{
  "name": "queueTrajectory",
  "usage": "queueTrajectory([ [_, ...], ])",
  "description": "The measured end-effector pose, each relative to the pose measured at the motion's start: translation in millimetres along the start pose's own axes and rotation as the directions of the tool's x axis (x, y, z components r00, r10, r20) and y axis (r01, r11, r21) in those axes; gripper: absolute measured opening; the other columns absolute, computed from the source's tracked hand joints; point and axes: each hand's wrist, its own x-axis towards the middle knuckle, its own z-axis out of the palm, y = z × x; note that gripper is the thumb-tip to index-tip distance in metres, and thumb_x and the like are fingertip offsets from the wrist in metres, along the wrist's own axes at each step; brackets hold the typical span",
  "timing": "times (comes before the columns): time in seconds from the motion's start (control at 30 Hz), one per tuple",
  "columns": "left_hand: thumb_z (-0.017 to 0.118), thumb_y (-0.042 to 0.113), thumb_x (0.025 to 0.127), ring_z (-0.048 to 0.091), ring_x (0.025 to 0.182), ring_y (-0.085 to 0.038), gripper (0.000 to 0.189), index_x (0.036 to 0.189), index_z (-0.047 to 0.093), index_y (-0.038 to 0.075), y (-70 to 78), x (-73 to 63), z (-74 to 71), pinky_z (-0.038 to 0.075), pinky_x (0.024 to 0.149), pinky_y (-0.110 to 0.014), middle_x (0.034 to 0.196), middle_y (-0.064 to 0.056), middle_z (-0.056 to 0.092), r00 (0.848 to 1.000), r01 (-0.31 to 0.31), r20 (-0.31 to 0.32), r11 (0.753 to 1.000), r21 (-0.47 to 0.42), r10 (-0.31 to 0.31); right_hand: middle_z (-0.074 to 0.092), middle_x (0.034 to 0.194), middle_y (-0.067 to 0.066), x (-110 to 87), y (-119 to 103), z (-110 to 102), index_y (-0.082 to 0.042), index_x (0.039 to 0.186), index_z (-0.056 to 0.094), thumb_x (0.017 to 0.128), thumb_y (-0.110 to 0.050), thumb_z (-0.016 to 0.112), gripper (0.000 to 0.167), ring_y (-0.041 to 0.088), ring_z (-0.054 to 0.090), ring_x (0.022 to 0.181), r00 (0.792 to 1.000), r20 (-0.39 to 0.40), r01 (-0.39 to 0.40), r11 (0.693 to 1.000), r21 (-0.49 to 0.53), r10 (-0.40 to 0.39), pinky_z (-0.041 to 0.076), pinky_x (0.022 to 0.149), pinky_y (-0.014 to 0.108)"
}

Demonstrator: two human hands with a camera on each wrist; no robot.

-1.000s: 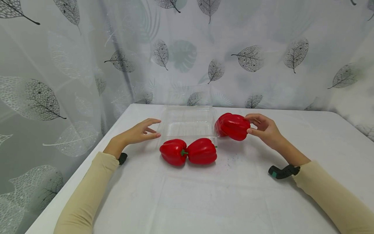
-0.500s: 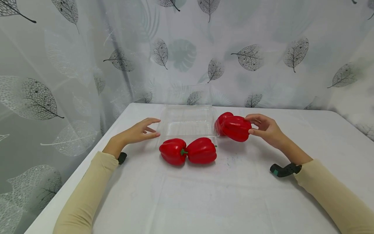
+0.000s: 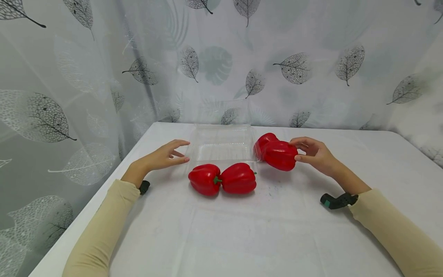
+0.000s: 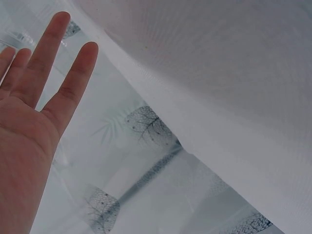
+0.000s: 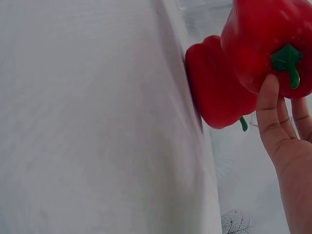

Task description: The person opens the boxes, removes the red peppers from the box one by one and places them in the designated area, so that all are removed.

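My right hand [image 3: 314,156] holds a red bell pepper [image 3: 281,157] by its stem end, with thumb and fingers spread on it; the green stem shows beside a fingertip in the right wrist view. Just behind it another red bell pepper [image 5: 212,85] lies on the table against the right side of a clear plastic box [image 3: 221,160]. Two more red bell peppers, the left one [image 3: 204,180] and the right one [image 3: 239,178], lie end to end in front of the box. My left hand [image 3: 160,156] has its fingers extended beside the box's left side and holds nothing.
A white cloth covers the table [image 3: 242,238]. Beyond its back and left edges hangs a pale curtain [image 3: 221,57] with a leaf print. The box's transparent lid [image 3: 224,111] stands raised at the back.
The held bell pepper has come down a little and slightly to the right, tilting in my right hand. My left hand and the other bell peppers stay where they were.
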Motion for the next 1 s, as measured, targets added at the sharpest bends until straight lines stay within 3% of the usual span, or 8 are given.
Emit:
queueTrajectory([
  [0.23, 0.066, 0.035, 0.093, 0.058, 0.121, -0.030, 0.070, 0.150, 0.033, 0.012, 0.0, -1.1, -0.6, 0.038, 0.107, -0.055, 0.154, -0.011, 0.031, 1.000, 0.008, -0.002, 1.000, 0.005, -0.008, 0.060, 0.123, -0.007, 0.1, 0.7, -2.2, -0.009, 0.127, 0.059, 0.091, 0.009, 0.059, 0.040, 0.010, 0.057, 0.111, 0.999, 0.036, 0.018, 1.000, 0.004, -0.018, 0.056, 0.081, 0.023],
  [0.7, 0.065, 0.037, 0.093, 0.057, 0.122, -0.031, 0.071, 0.151, 0.032, 0.012, 2.0, -1.2, 0.4, 0.038, 0.106, -0.056, 0.155, -0.012, 0.029, 1.000, 0.017, 0.002, 1.000, 0.019, -0.017, 0.060, 0.121, -0.008, -2.0, 2.7, -2.8, -0.007, 0.126, 0.057, 0.090, 0.006, 0.062, 0.038, 0.008, 0.057, 0.111, 0.998, 0.044, -0.033, 0.998, -0.051, 0.036, 0.056, 0.081, 0.024],
  [1.0, 0.065, 0.038, 0.093, 0.057, 0.123, -0.030, 0.071, 0.151, 0.032, 0.013, 3.2, -1.4, -0.3, 0.038, 0.107, -0.055, 0.156, -0.010, 0.028, 1.000, 0.023, 0.002, 1.000, 0.011, -0.023, 0.060, 0.122, -0.007, -1.9, 4.0, -3.3, 0.001, 0.127, 0.056, 0.090, 0.006, 0.063, 0.038, 0.009, 0.057, 0.111, 0.995, 0.092, -0.042, 0.996, -0.075, 0.049, 0.057, 0.082, 0.025],
])
